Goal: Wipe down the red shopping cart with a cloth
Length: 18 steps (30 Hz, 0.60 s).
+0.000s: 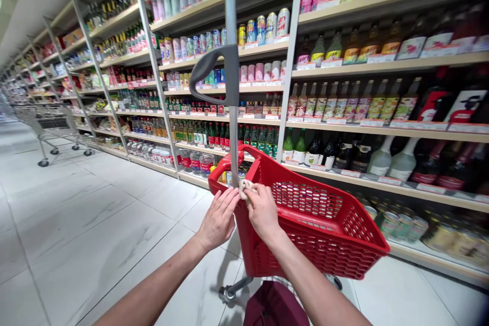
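Observation:
A red plastic shopping basket (328,224) on wheels stands in front of me in a shop aisle. Its grey pull handle (231,76) rises upright from the near rim. My left hand (218,219) lies on the rim beside the handle's foot, fingers stretched out and together. My right hand (263,209) is closed on a small pale wad (244,187), perhaps cloth or paper, pressed against the rim at the base of the handle. Some items lie low inside the basket, mostly hidden.
Tall shelves (382,69) of bottles, cans and jars run along the right side of the aisle. A row of metal trolleys (51,125) stands far off on the left. White tiled floor (87,224) spreads to the left. A dark red bag (275,305) sits below me.

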Tool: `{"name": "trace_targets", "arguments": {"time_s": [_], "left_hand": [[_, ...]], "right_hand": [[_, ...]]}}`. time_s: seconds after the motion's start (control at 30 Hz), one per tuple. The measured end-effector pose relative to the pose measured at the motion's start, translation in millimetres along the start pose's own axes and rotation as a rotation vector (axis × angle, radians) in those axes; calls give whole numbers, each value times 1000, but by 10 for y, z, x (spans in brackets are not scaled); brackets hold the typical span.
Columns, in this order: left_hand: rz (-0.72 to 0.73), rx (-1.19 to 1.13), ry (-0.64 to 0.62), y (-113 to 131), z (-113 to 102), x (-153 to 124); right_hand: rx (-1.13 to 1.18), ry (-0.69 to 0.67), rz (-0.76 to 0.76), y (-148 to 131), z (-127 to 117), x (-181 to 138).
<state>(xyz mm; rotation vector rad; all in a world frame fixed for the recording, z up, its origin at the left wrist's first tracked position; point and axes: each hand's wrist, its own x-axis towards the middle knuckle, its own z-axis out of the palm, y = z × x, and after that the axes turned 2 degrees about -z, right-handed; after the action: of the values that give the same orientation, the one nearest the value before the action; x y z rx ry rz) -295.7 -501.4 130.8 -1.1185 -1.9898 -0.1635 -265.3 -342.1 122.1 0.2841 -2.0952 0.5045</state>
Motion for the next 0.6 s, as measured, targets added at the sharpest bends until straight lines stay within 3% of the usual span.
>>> {"name": "trace_targets", "arguments": {"time_s": [0.13, 0.23, 0.3, 0.47, 0.6], "left_hand": [[-3, 6, -123, 115, 121, 132], [-24, 33, -282, 265, 274, 168], [-23, 27, -360, 441, 397, 214], [8, -40, -450, 867, 628, 376], [22, -62, -455, 926, 671, 433]], "right_hand": [[-167, -99, 98, 727, -264, -459], [-369, -31, 298, 1254, -506, -913], [-397, 59, 336, 1342, -518, -1045], [-174, 17, 58, 1266, -408, -1023], [-301, 74, 248, 1833, -819, -1326]]}}
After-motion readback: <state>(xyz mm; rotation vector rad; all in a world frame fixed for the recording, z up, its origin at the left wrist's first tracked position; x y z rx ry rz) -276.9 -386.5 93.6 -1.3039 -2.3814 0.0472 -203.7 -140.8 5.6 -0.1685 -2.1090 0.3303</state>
